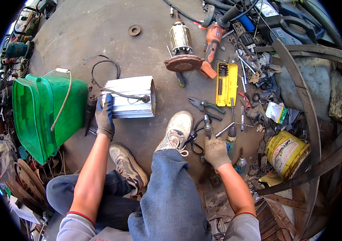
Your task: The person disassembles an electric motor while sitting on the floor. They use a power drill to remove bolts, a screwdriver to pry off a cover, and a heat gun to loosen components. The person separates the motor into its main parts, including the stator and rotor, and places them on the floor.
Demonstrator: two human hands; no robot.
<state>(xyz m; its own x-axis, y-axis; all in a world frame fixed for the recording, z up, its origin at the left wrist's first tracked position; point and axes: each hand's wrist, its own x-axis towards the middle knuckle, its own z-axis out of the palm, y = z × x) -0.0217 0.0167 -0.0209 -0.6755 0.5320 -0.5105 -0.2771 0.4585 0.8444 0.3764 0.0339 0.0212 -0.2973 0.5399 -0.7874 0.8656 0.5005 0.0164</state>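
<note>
My left hand (105,114), in a grey and blue work glove, grips the left end of a ribbed silver motor housing (133,106) lying on its side on the floor. A black cable (119,95) comes out of the housing and loops behind it. My right hand (216,152), also gloved, is closed around a power drill, whose chuck with a bit (207,122) points away from me. Most of the drill's body is hidden under the hand. Close by stand another drill chuck (232,132) and a teal tool (241,162). Pliers (205,107) lie just beyond.
A green bucket (68,108) lies tipped at the left. Farther off are a motor armature with a rusty disc (183,62), an orange angle grinder (214,38), and a metal ring (134,30). A yellow bit case (221,98), yellow can (295,154) and scrap crowd the right.
</note>
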